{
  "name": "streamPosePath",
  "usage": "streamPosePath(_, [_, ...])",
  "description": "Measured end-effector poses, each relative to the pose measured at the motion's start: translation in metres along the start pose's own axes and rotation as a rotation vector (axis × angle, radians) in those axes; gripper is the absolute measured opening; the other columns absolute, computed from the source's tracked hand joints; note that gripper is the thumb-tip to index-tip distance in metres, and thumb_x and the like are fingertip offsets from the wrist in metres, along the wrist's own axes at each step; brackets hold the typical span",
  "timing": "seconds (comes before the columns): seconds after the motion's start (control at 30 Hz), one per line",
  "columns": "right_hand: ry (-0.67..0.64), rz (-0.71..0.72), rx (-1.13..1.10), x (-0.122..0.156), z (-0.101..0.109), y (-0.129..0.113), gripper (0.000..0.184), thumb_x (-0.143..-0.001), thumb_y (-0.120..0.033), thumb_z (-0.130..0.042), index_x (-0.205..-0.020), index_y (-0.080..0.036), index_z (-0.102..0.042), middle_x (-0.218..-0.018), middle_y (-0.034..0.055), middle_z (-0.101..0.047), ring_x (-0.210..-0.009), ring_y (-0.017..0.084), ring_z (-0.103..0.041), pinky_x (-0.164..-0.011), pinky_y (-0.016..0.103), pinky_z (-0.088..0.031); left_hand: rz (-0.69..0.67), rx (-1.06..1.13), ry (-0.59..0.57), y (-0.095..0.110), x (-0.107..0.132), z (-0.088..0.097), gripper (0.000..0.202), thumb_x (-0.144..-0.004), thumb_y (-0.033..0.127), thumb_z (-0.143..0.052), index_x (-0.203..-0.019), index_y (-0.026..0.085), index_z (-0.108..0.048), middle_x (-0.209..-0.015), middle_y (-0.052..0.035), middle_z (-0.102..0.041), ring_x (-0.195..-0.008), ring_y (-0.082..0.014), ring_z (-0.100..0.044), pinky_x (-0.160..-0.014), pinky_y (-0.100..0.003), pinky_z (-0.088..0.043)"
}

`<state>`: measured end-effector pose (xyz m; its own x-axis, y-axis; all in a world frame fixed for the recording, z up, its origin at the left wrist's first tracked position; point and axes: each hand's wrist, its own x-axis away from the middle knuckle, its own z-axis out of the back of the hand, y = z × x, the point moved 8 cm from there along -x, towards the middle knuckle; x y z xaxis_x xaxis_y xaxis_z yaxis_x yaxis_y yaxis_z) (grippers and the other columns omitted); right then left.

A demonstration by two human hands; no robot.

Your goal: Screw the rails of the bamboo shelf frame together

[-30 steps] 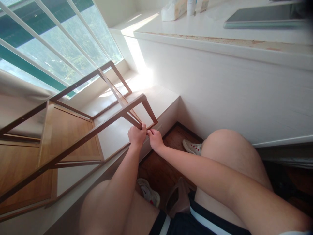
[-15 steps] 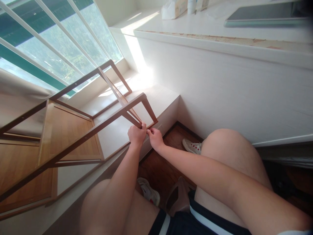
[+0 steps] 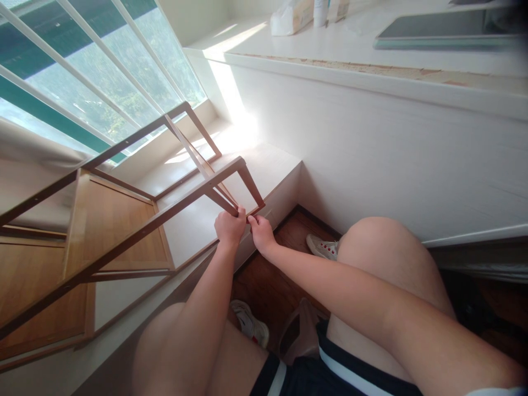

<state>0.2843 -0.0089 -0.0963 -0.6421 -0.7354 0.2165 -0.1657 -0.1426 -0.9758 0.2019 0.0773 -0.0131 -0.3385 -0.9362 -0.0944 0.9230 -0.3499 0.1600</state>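
A brown wooden shelf frame (image 3: 165, 217) with slatted wooden panels (image 3: 119, 220) stands on the white ledge by the window. My left hand (image 3: 230, 225) is wrapped round the near lower corner of the frame, where a crossbar (image 3: 223, 202) meets the edge. Close beside it, my right hand (image 3: 260, 231) is closed in a pinch at the frame's bottom rail (image 3: 258, 209). Whatever lies between its fingertips is too small to make out. The two hands almost touch.
A white ledge (image 3: 280, 165) runs under the barred window (image 3: 103, 60). On the white counter (image 3: 350, 60), whose edge is chipped, are a tissue pack (image 3: 291, 17), a tube (image 3: 320, 12) and a dark flat device (image 3: 437, 27). My knees flank the dark wooden floor (image 3: 264, 280).
Both hands stay at the frame's corner, and the right fingers have shifted only slightly. The whole view has moved a little; the frame keeps its place.
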Motion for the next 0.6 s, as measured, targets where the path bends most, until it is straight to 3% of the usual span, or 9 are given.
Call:
streamPosePath(0.17, [-0.039,0.020,0.008,-0.002,-0.002,-0.003,0.030,-0.084,-0.038,-0.050,-0.075,-0.016,-0.067,-0.066,0.0015,-0.063,-0.065,0.015,-0.053,-0.062,0.025,-0.039,-0.010,0.005,0.023,-0.002,-0.001,-0.001,0.056,-0.088,0.053,-0.026,-0.081,0.021,-0.072,-0.075,-0.0104,-0.070,-0.075,-0.0239,-0.064,-0.065,-0.031,-0.039])
streamPosePath(0.37, [-0.110,-0.157,0.022,0.000,-0.006,0.012,0.038,-0.089,-0.043,-0.039,-0.076,-0.017,-0.064,-0.053,-0.0009,-0.051,-0.054,0.015,-0.049,-0.055,0.027,-0.038,-0.012,0.009,0.023,-0.001,-0.001,0.000,0.059,-0.088,0.055,-0.024,-0.080,0.021,-0.071,-0.076,-0.0109,-0.069,-0.076,-0.0248,-0.064,-0.064,-0.032,-0.039])
streamPosePath(0.53, [-0.177,-0.133,0.341,0.008,0.017,0.014,0.013,-0.077,-0.032,-0.056,-0.074,-0.020,-0.055,-0.067,0.0004,-0.056,-0.065,0.016,-0.051,-0.061,0.027,-0.037,-0.070,0.010,-0.122,0.002,0.002,0.008,0.062,-0.082,0.069,-0.029,-0.082,0.023,-0.071,-0.077,-0.0090,-0.069,-0.077,-0.0244,-0.063,-0.063,-0.031,-0.039])
streamPosePath(0.6, [-0.241,-0.111,0.436,0.016,0.029,0.015,0.007,-0.076,-0.028,-0.055,-0.077,-0.021,-0.052,-0.071,0.0009,-0.058,-0.067,0.016,-0.052,-0.063,0.027,-0.037,-0.134,-0.014,-0.196,0.002,0.006,0.016,0.059,-0.077,0.072,-0.037,-0.083,0.024,-0.069,-0.079,-0.0074,-0.069,-0.076,-0.0231,-0.062,-0.063,-0.030,-0.039])
